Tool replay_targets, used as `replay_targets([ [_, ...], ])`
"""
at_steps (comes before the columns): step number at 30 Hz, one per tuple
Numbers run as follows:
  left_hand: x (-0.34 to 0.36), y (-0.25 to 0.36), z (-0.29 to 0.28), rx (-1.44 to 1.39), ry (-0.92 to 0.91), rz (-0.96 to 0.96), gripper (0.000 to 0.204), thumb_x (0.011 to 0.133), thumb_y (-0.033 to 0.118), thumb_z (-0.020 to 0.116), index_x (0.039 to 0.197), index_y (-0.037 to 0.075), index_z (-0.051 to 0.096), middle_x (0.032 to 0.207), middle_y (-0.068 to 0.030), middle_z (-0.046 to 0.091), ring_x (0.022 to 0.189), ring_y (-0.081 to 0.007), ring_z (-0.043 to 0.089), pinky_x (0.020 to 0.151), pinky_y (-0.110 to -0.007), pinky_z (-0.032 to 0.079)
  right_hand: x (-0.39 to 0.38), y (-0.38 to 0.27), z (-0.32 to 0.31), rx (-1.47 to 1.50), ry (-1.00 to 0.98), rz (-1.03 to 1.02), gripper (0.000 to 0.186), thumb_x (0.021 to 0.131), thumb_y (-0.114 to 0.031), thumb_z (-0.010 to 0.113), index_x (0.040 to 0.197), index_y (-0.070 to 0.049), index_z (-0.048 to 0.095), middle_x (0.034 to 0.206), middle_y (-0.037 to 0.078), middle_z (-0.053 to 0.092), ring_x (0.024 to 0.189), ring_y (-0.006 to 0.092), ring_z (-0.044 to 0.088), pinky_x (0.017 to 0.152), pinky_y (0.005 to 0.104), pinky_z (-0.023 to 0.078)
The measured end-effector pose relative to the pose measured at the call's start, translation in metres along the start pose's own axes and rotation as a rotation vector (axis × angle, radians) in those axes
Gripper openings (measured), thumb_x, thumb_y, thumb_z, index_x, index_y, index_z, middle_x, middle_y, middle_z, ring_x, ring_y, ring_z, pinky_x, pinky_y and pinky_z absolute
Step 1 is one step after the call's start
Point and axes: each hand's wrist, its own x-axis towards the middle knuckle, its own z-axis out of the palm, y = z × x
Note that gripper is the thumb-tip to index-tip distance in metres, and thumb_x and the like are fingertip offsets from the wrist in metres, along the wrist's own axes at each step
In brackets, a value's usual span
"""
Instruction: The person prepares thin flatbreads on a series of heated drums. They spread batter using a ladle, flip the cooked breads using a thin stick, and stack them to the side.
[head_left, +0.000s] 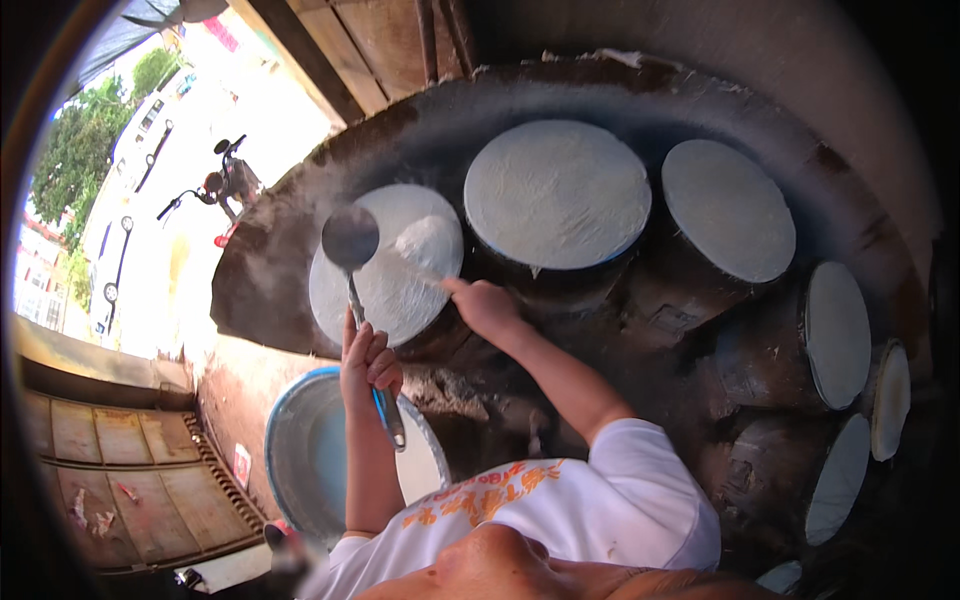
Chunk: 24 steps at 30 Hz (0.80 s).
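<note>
My left hand (370, 365) is closed around the handle of a dark, round-bowled ladle (350, 238). The ladle's blue handle end sticks out below my fist, and its bowl hangs over the left part of a round, white-coated steaming surface (375, 300). My right hand (487, 308) grips a thin, light-coloured stick-like spreader (428, 276) that reaches in over the same surface. By the spreader's far end, a brighter white patch (428, 238) stands out on the coating; whether it is batter or part of the tool, I cannot tell.
Several more white-topped drums curve round to the right, among them a large one (558, 195) and its neighbour (728, 210). A blue-rimmed tub (280, 410) stands below my left hand. Steam rises at the left. A parked two-wheeler (230, 180) is outside.
</note>
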Motion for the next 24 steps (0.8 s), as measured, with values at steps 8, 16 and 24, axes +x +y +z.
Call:
replay_targets([
  [8, 0.069, 0.01, -0.006, -0.229, -0.046, -0.236, 0.018, 0.101, 0.017, 0.039, 0.114, 0.024, 0.05, 0.059, 0.005, 0.029, 0.039, -0.0035, 0.028, 0.032, -0.019, 0.026, -0.016, 0.008, -0.006, -0.192, -0.009, 0.137, 0.028, 0.095, -0.03, 0.042, 0.109, -0.013, 0.059, 0.073, 0.021, 0.062, 0.068, 0.0403, 0.063, 0.059, 0.0525, 0.049],
  [16, 0.074, 0.038, 0.005, -0.627, 0.03, -0.558, 0.038, 0.098, 0.029, 0.045, 0.064, 0.013, 0.037, 0.049, 0.0059, 0.033, 0.04, -0.0063, 0.035, 0.04, -0.021, 0.035, -0.043, 0.036, -0.023, -0.127, 0.041, 0.046, 0.031, 0.091, -0.026, 0.052, 0.121, -0.021, 0.058, 0.077, 0.018, 0.061, 0.068, 0.0375, 0.062, 0.061, 0.0509, 0.05],
  [24, 0.089, 0.04, -0.008, -0.618, 0.083, -0.472, 0.038, 0.097, 0.021, 0.048, 0.061, 0.012, 0.038, 0.05, 0.004, 0.035, 0.041, -0.0065, 0.035, 0.041, -0.02, 0.035, -0.033, 0.037, -0.037, 0.024, -0.135, -0.033, 0.027, 0.09, -0.023, 0.053, 0.116, -0.016, 0.06, 0.089, 0.017, 0.066, 0.082, 0.0386, 0.062, 0.067, 0.0498, 0.05],
])
